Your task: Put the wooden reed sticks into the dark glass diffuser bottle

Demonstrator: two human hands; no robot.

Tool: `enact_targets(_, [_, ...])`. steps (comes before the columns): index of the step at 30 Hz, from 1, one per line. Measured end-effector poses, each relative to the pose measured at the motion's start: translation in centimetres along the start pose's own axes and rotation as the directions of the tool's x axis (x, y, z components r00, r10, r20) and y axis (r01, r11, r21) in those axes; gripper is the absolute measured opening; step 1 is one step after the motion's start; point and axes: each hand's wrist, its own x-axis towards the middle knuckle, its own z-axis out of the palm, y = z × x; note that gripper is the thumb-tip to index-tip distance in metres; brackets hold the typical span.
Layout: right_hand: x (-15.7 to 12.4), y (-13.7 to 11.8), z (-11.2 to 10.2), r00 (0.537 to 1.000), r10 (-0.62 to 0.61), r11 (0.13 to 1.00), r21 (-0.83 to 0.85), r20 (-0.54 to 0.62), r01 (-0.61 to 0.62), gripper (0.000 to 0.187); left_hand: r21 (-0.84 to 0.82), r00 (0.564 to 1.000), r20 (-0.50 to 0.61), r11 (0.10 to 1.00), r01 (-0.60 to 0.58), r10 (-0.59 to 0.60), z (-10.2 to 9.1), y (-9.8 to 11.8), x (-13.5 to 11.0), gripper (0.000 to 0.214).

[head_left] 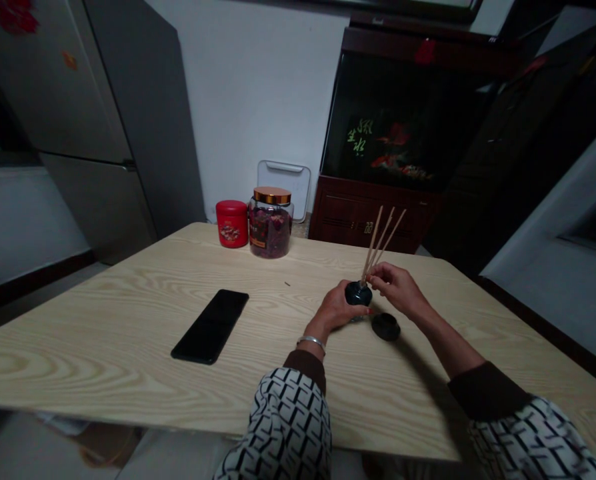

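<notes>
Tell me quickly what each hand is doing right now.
Left hand: closed around the small dark round bottle.
Right hand: pinching the thin wooden reed sticks.

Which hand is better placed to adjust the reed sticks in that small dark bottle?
Right. The right hand pinches the reed sticks near their base, while the left hand is wrapped around the small dark bottle, holding it steady.

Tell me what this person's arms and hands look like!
The left sleeve and right sleeve carry a black-and-white geometric pattern, with dark brown cuffs showing underneath. A thin silver bracelet circles the left wrist. The left hand and right hand are bare, no gloves.
</notes>
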Motion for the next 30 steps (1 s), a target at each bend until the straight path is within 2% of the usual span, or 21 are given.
enact_targets(3, [0.0, 0.9, -1.0, 0.996, 0.064, 0.998, -0.010, 0.059, -0.063, 0.032, -0.011, 1.000, -0.004, 1.000, -0.005, 0.005, 0.0, 0.1, -0.1, 0.070])
enact_targets(4, [0.1, 1.4, -1.6, 0.994, 0.091, 0.994, -0.060, 0.054, -0.088, 0.034, -0.015, 1.000, -0.003, 1.000, -0.005, 0.005, 0.0, 0.2, -0.1, 0.071])
enact_targets(5, [0.2, 2.1, -2.4, 0.991, 0.119, 0.978, -0.182, 0.059, -0.106, 0.035, -0.020, 1.000, -0.003, 1.000, -0.002, 0.002, 0.0, 0.3, -0.1, 0.071])
enact_targets(6, [0.3, 2.9, -3.3, 0.986, 0.148, 0.928, -0.355, 0.075, -0.112, 0.034, -0.024, 1.000, -0.004, 1.000, 0.004, -0.004, 0.0, 0.4, -0.2, 0.071])
enact_targets(8, [0.3, 4.5, -5.0, 0.966, 0.226, 0.720, -0.689, 0.127, -0.078, 0.028, -0.035, 1.000, -0.006, 0.999, 0.018, -0.018, 0.0, 0.5, -0.2, 0.073])
enact_targets(10, [-0.1, 5.9, -6.1, 0.935, 0.316, 0.527, -0.849, 0.164, -0.029, 0.022, -0.047, 1.000, -0.006, 0.999, 0.024, -0.025, -0.1, 0.6, -0.3, 0.074])
enact_targets(12, [-0.8, 6.9, -6.6, 0.911, 0.370, 0.468, -0.884, 0.184, -0.012, 0.019, -0.052, 1.000, -0.003, 0.998, 0.024, -0.024, -0.1, 0.5, -0.3, 0.073])
enact_targets(15, [-1.9, 7.5, -6.1, 0.892, 0.399, 0.412, -0.911, 0.213, 0.034, 0.023, -0.052, 1.000, -0.008, 0.999, 0.016, -0.016, 0.0, 0.4, -0.2, 0.071])
enact_targets(19, [-2.1, 7.3, -4.9, 0.890, 0.387, 0.396, -0.915, 0.242, 0.077, 0.027, -0.035, 1.000, -0.023, 0.999, 0.015, -0.016, 0.2, 0.2, -0.1, 0.071])
enact_targets(23, [-1.6, 7.4, -4.6, 0.902, 0.358, 0.434, -0.899, 0.240, 0.067, 0.021, -0.048, 1.000, -0.013, 0.999, 0.008, -0.008, 0.2, 0.2, -0.1, 0.071])
enact_targets(28, [-1.1, 7.4, -6.1, 0.935, 0.310, 0.529, -0.848, 0.173, -0.018, 0.015, -0.043, 1.000, -0.011, 0.999, 0.005, -0.005, 0.2, 0.1, -0.1, 0.070])
enact_targets(29, [-1.0, 7.2, -6.4, 0.944, 0.293, 0.564, -0.824, 0.148, -0.046, 0.016, -0.041, 1.000, -0.011, 0.999, 0.007, -0.007, 0.2, 0.1, -0.1, 0.071])
enact_targets(30, [-1.0, 6.9, -6.8, 0.957, 0.271, 0.639, -0.763, 0.105, -0.097, 0.016, -0.039, 1.000, -0.009, 0.999, 0.009, -0.009, 0.2, 0.1, -0.1, 0.071])
